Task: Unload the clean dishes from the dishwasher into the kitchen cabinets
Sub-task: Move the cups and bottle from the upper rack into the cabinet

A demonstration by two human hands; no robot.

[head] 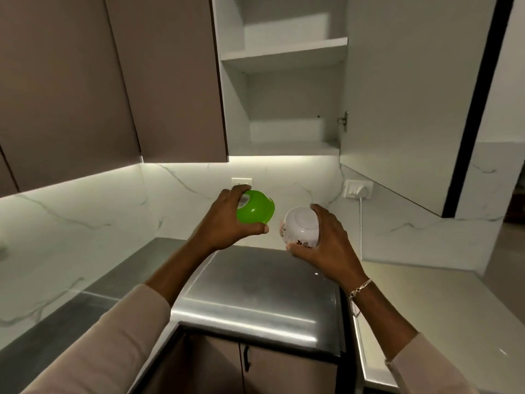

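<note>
Gripping a green bowl (255, 206), the left hand (224, 220) curls round its base. The right hand (326, 240) clasps a floral white bowl (301, 230), base showing.

- Two hands: left hand (224, 220), right hand (324, 245).
- Two bowls: one green bowl (257, 207), one white bowl (301, 227).
- One open cabinet (230, 103), with two shelves: upper shelf (284, 51), lower shelf (284, 147).
- Two sockets: left socket (240, 182), right socket (358, 189).
- One cable (361, 223).
- Two sleeves: left sleeve (113, 342), right sleeve (431, 368).
- One bracelet (360, 287).
- One hinge (343, 120).
- One steel top (255, 294).
</note>
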